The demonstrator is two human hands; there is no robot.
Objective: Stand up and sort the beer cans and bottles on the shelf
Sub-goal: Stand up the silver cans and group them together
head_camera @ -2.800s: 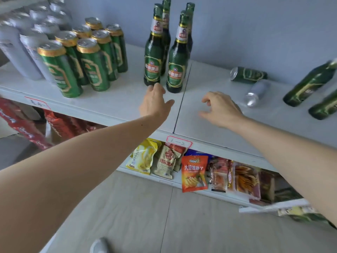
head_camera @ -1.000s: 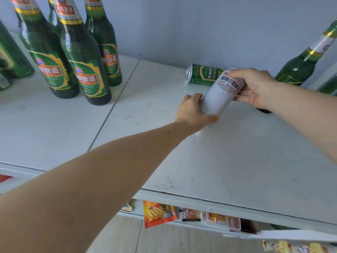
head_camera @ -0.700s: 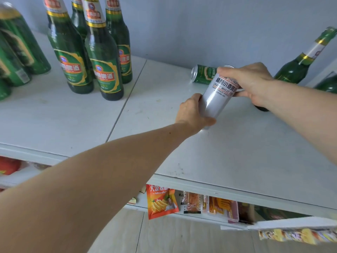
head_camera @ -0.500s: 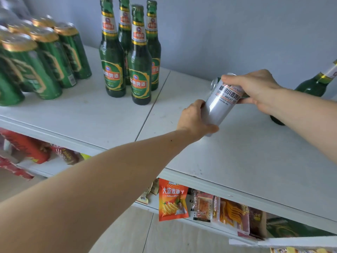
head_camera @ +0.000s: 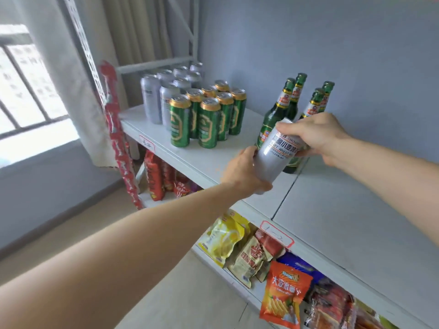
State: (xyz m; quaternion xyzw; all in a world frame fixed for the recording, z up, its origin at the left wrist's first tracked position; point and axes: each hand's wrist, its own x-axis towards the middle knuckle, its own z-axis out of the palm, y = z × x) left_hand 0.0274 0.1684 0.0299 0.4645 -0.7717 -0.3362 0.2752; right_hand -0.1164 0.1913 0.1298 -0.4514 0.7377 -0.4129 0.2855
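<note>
A tall silver beer can (head_camera: 276, 153) hangs tilted above the white shelf (head_camera: 332, 210), held at both ends. My left hand (head_camera: 242, 172) grips its lower end and my right hand (head_camera: 316, 136) grips its top. Behind the can stand several green beer bottles (head_camera: 288, 103), partly hidden by it. To the left, several green cans with gold tops (head_camera: 204, 115) stand upright in a block. Several silver cans (head_camera: 166, 91) stand upright at the far left back of the shelf.
A lower shelf holds snack bags (head_camera: 285, 290) and red packets (head_camera: 154, 176). A perforated white upright (head_camera: 88, 55) and a hanging strip of red packets (head_camera: 118, 143) flank the shelf's left end. Window and curtain lie further left; a grey wall backs the shelf.
Both hands lifted the silver can off the shelf and carried it left, toward the standing bottles. The view swung left, so the lying green can and lying bottles dropped out of sight.
</note>
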